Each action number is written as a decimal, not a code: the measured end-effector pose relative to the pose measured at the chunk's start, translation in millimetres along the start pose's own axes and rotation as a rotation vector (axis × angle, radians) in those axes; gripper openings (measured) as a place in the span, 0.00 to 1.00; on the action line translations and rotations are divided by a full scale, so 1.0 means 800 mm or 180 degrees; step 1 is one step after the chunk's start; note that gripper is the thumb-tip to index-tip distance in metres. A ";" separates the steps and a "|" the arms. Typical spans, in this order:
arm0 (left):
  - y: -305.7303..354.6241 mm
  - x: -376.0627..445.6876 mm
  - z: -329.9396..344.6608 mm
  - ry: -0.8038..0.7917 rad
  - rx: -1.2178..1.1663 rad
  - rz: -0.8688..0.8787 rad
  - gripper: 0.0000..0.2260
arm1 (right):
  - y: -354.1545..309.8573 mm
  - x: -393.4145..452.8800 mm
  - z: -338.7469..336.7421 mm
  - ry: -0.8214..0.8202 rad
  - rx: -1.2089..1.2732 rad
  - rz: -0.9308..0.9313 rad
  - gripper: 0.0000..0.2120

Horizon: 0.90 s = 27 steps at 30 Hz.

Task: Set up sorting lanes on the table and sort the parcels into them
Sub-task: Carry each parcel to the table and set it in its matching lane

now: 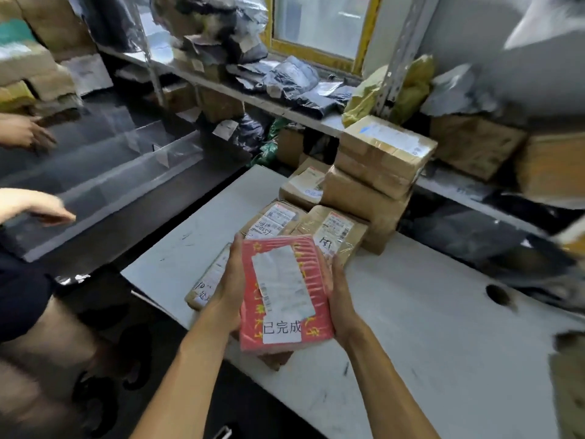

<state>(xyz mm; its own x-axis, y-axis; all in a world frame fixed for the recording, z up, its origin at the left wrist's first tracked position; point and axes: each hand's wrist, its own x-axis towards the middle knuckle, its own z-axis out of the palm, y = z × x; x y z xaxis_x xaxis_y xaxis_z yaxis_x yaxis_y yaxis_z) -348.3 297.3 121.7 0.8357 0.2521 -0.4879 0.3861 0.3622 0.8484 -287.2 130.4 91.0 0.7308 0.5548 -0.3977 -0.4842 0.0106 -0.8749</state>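
Observation:
A flat red parcel [285, 296] with a white shipping label and a small white printed sticker is held above the white table [427, 327]. My left hand [231, 280] grips its left edge and my right hand [335, 289] grips its right edge. Behind it, brown taped cardboard parcels lie on the table: one [205, 280] at the left partly hidden by my left hand, two [275, 218] [335, 231] side by side, and a tall stack [376, 172] at the table's far end.
Another person's hands [47, 213] [25, 131] reach in from the left over a dark metal shelf [120, 172]. Racks behind hold grey bags [291, 80] and cardboard boxes [474, 144]. A round cable hole [498, 294] is in the table at the right.

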 end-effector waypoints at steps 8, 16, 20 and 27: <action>0.000 -0.044 0.038 -0.1025 0.0338 -0.0032 0.32 | 0.017 -0.131 0.028 0.0794 0.0494 -0.0670 0.29; -0.040 -0.116 0.128 -0.1962 0.1148 -0.0275 0.37 | 0.058 -0.270 0.010 0.1526 0.1159 -0.1248 0.33; -0.072 -0.168 0.182 -0.2339 0.1386 -0.0418 0.38 | 0.072 -0.349 -0.006 0.1825 0.1535 -0.1278 0.36; -0.149 -0.282 0.280 -0.2771 0.1793 -0.0538 0.40 | 0.121 -0.512 -0.045 0.2339 0.1897 -0.1440 0.34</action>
<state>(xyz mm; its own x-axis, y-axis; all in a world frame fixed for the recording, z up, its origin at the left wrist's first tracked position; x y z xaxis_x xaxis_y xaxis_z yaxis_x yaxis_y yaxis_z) -495.2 -4.0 176.8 0.6600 -0.5760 -0.4823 0.4631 -0.1936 0.8649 -616.3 -126.2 159.2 0.9184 -0.2429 -0.3122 -0.1057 0.6099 -0.7854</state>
